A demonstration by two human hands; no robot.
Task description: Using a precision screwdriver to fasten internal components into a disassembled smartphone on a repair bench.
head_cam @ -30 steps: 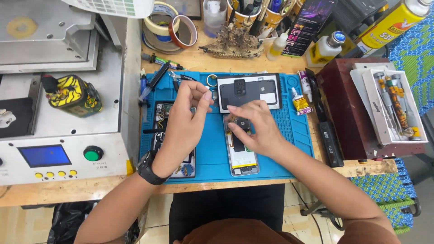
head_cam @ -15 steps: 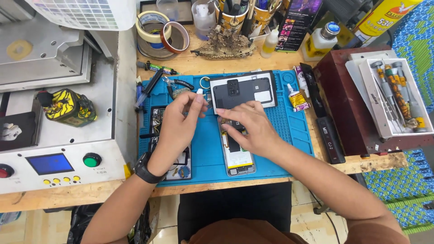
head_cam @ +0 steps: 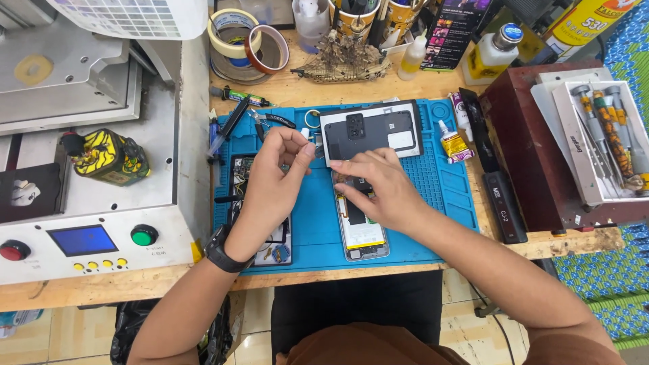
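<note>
Count on my tabletop (head_cam: 297, 91): one blue work mat (head_cam: 314, 230). On the mat, one opened phone (head_cam: 362, 226) at frame centre under my right hand (head_cam: 378, 186), one dark back cover (head_cam: 372, 130) above it, and one second opened device (head_cam: 260, 230) under my left hand (head_cam: 274, 182). Two hands in frame, one wristwatch (head_cam: 222, 250). Two tape rolls (head_cam: 247, 47) at upper centre. One small glue tube (head_cam: 453, 143) right of the cover. Two round buttons, one green (head_cam: 143, 234) and one red (head_cam: 13, 250), on the one machine (head_cam: 101, 169) at left. Screwdrivers in the tray (head_cam: 595, 128) at right: too crowded to count.
</note>
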